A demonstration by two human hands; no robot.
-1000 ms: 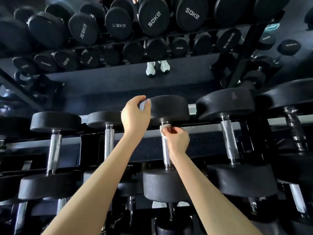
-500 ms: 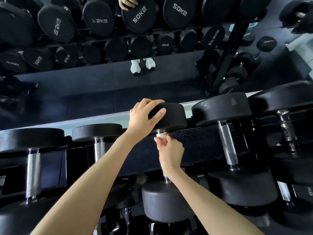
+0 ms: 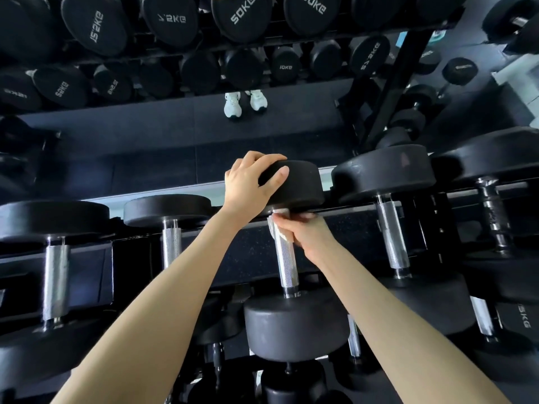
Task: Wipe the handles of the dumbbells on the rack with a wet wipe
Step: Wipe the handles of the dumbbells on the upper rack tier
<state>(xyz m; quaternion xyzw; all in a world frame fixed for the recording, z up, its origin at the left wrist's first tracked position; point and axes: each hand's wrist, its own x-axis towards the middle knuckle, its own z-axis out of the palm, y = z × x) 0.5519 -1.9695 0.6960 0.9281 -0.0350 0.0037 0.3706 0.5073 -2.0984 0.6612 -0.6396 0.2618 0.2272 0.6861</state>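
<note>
A black dumbbell lies on the rack in the middle of the view, its far head (image 3: 300,185) up and its near head (image 3: 294,328) toward me. My left hand (image 3: 250,182) grips the far head from the left, fingers over its top edge. My right hand (image 3: 303,231) is curled round the top of the chrome handle (image 3: 287,269), with the white wet wipe (image 3: 277,227) wrapped between palm and metal. The lower part of the handle is bare.
More dumbbells lie on the same rack: two to the left (image 3: 170,240) (image 3: 55,275) and two to the right (image 3: 392,237) (image 3: 493,217). A mirror behind reflects stacked dumbbells (image 3: 242,16) and white shoes (image 3: 245,103). Lower rack tiers hold further dumbbells (image 3: 291,383).
My right hand has shifted round the top of the handle with the wipe, exposing more of the handle below. The left hand's fingers now reach further over the far head.
</note>
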